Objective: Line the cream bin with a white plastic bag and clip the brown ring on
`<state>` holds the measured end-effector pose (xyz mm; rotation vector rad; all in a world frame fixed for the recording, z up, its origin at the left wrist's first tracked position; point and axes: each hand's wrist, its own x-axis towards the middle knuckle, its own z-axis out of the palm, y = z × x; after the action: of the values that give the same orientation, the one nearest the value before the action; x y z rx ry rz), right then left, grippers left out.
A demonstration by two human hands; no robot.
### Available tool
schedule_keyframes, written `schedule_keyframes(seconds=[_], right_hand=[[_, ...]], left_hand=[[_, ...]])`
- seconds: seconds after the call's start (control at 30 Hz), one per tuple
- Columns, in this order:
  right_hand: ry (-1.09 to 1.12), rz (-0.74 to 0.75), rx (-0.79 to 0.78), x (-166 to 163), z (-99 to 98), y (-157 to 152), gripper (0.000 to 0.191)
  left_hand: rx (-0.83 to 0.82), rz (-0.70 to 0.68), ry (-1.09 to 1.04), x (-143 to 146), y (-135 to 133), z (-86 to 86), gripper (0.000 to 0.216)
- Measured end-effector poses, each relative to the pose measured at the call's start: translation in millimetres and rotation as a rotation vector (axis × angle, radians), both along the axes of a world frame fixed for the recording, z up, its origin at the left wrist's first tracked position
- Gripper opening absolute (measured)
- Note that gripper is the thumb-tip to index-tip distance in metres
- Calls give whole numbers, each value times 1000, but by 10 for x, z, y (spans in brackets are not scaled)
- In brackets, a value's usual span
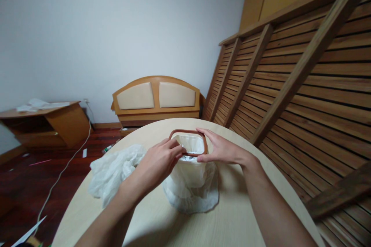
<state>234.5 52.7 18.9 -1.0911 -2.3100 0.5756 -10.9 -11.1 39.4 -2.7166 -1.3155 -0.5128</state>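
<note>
A small whitish bin [189, 173] stands upright on the round table, with a thin translucent plastic bag [199, 202] around its outside and spread at its base. Just over its mouth is a brown rim ring [187, 131], rectangular with rounded corners. My left hand [166, 154] has its fingers curled over the ring's near left side. On the opposite side, my right hand [214, 146] grips the ring between thumb and fingers. Inside the bin, shiny lining shows through the ring. Whether the ring touches the bin's edge is hard to tell.
A crumpled heap of white plastic bags [116, 173] lies at the left of the pale table [232, 208]. Behind stands a wooden headboard [156, 92]. Slatted wooden panels [284, 96] lean at the right. A low desk [63, 123] and a cable [62, 173] are on the left.
</note>
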Motion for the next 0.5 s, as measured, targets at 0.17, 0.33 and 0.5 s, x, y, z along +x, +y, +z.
schedule_keyframes(seconds=[0.17, 0.33, 0.5], right_hand=[[-19, 13, 5, 22, -59, 34, 121], [-18, 2, 26, 23, -56, 26, 116], [14, -11, 119, 82, -28, 51, 105]], left_hand=[[36, -11, 23, 4, 3, -11, 22], [97, -15, 12, 21, 33, -55, 22], [182, 3, -81, 41, 58, -95, 26]])
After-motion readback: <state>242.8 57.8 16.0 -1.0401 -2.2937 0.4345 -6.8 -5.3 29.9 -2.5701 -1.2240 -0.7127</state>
